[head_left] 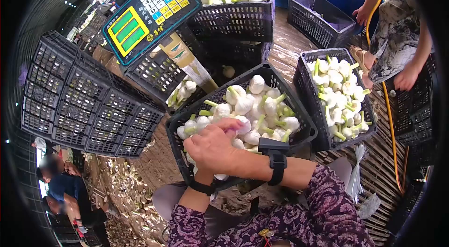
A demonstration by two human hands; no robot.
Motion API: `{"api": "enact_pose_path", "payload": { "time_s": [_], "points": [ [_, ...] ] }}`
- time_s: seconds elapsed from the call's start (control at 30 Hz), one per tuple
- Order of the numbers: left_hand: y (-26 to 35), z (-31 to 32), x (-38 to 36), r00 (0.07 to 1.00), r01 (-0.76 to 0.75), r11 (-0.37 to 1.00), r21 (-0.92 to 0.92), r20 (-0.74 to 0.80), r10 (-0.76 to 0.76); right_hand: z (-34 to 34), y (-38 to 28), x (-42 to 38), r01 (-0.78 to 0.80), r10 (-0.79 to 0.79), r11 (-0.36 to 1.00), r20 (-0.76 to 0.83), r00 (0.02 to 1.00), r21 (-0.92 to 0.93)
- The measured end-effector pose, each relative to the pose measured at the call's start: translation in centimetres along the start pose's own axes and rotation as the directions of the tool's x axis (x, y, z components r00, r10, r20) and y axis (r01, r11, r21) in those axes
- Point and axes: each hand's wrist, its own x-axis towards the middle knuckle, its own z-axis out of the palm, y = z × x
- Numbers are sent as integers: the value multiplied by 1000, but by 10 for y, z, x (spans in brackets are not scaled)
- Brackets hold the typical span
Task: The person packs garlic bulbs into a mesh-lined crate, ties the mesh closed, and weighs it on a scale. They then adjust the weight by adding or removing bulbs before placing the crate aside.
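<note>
The right hand (213, 146), a black strap and boxy dark device on its wrist, reaches across the left hand (204, 172), which is mostly hidden beneath it. The right fingers are curled, with a smooth white and purple-tinged garlic bulb (242, 125) at their tips; whether they pinch it, or how the left fingers are set, I cannot tell. The bulb is over the near-middle crate (299, 106), a black plastic box with a thick rim, heaped with rounded, papery garlic (244, 105) with short, pale green stems. Just right of it stands another slotted crate (322, 139) of garlic, and beyond it a stacked crate (229, 20) is also filled. A flat scale display (152, 15), with raised keys and a yellow-framed green screen, tilts on a metal post (194, 67). Mesh-sided crates (79, 95) stand at left, beside a floor (124, 191) strewn with dry, flaky skins. At upper right, a co-worker's hand (362, 14) is by an open crate (320, 20), near a smooth yellow hose (389, 120).
</note>
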Motion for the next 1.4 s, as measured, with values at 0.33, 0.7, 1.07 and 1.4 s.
{"api": "enact_pose_path", "payload": {
  "time_s": [0.33,0.7,1.07,1.4],
  "points": [
    [-40,20,21,831,-555,795,246,120,543,36,178,-77,652,-60,596,-784,618,468],
    [-26,36,24,961,275,773,-572,166,-220,488,338,-397,-805,959,-140,282,34,576],
    [-36,33,25,961,273,801,-532,195,-199,473,304,-419,-924,909,-85,409,82,372],
    [-30,33,23,955,295,753,-588,182,-233,400,348,-433,-818,868,-60,435,241,572]
  ]
}}
